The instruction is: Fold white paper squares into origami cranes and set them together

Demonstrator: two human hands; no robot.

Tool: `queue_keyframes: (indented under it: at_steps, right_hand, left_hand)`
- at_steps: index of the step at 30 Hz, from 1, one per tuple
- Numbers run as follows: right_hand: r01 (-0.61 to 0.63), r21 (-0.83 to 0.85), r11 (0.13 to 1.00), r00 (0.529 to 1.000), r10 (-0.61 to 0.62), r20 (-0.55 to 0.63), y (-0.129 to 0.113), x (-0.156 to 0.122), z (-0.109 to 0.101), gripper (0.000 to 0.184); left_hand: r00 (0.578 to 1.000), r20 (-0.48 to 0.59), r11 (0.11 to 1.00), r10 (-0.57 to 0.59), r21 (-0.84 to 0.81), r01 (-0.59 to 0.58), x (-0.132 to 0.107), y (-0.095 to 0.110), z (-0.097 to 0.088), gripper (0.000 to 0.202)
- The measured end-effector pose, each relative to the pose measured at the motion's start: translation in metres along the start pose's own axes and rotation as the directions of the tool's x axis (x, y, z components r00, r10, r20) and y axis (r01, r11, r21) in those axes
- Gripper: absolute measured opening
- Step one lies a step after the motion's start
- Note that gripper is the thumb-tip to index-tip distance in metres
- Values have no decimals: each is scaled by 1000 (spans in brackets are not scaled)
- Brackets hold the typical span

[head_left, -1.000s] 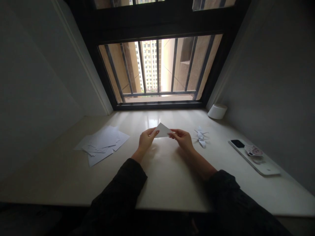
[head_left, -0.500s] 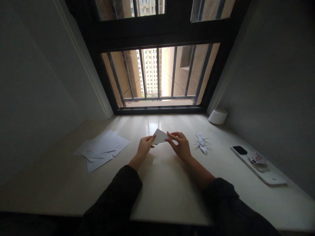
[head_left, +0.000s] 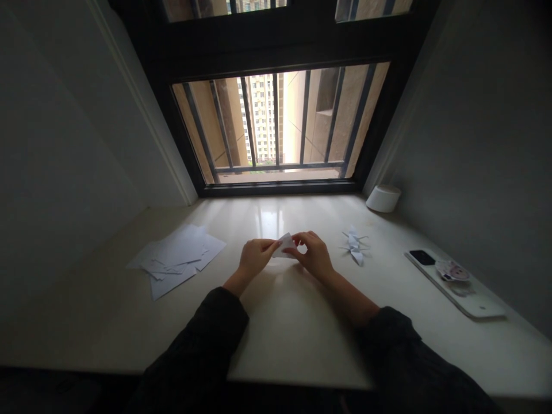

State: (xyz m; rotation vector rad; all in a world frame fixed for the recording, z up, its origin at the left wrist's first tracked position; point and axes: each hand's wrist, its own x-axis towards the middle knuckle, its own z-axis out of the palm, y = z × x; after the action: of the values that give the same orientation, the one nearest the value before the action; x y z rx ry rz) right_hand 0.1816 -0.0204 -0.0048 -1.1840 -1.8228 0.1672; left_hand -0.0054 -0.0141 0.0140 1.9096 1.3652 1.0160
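One small folded piece of plain white paper (head_left: pixel 286 242) is pinched between the left hand (head_left: pixel 254 257) and the right hand (head_left: pixel 315 254), over the middle of a broad, pale, glossy desk (head_left: pixel 297 322). Both hands are closed on it: the left thumb presses near its left edge, while the right thumb and fingers grip its right side. The fingertips are close together, and whether the paper touches the desk cannot be told.

Bare surface lies between the forearms and runs to the desk's near edge, which the dark sleeves (head_left: pixel 211 333) cross. On the far side, an open strip separates the hands from the black window frame (head_left: pixel 276 188).

To the left, well apart from the left hand, loose white sheets (head_left: pixel 176 250) overlap with their corners fanned out. Nearer the right hand, with a gap between, lie white folded-paper shapes with thin points (head_left: pixel 354 244). Farther right, a white phone with a black camera block (head_left: pixel 466 296) lies along the wall side, and a short white cylindrical object (head_left: pixel 383 198) sits in the far right corner.
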Motion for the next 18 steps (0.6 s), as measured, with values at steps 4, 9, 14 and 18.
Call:
queue_keyframes:
  at_steps: [4, 9, 14, 18]
  right_hand:
    - [-138, 161, 977, 988, 146, -39, 3, 2, -1, 23]
    - [-429, 612, 664, 899, 378, 221, 5, 4, 3, 37]
    - [-513, 721, 467, 844, 430, 322, 7, 4, 8, 40]
    - [-538, 746, 391, 818, 456, 350, 9, 4, 7, 39]
  left_hand:
    - [997, 35, 961, -62, -267, 70, 5, 3, -6, 57]
    - [974, 165, 728, -153, -648, 224, 16, -9, -9, 72]
    - [957, 242, 749, -162, -601, 279, 14, -13, 1, 60]
    - [975, 166, 771, -150, -597, 221, 11, -11, 6, 48]
